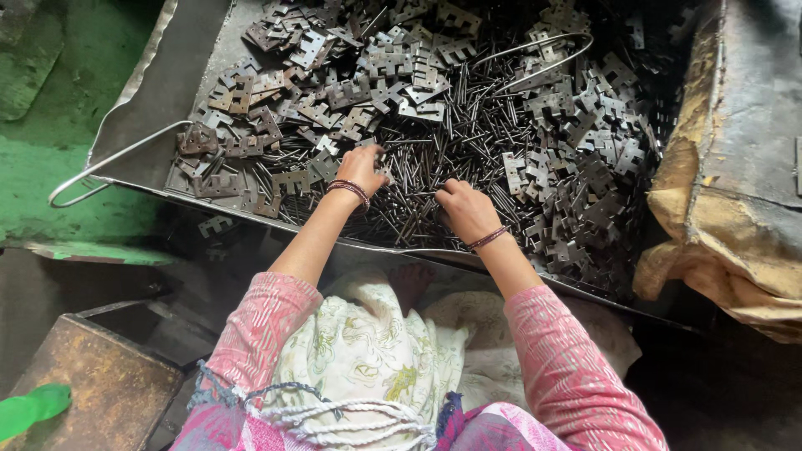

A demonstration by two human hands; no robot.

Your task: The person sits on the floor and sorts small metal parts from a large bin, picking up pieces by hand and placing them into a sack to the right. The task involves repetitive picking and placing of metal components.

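— Where are we working?
— We're reaching both hands into the metal tray (159,100), our left hand (361,167) and right hand (464,209) curling onto the heap of thin pins (434,159).
— Gripping anything?
— We're unable to tell; hinge plates (576,159) are lying around.

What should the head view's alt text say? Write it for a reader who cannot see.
Both hands, left hand and right hand, dig into a heap of thin metal pins in a wide metal tray. Flat notched metal plates surround the pins.
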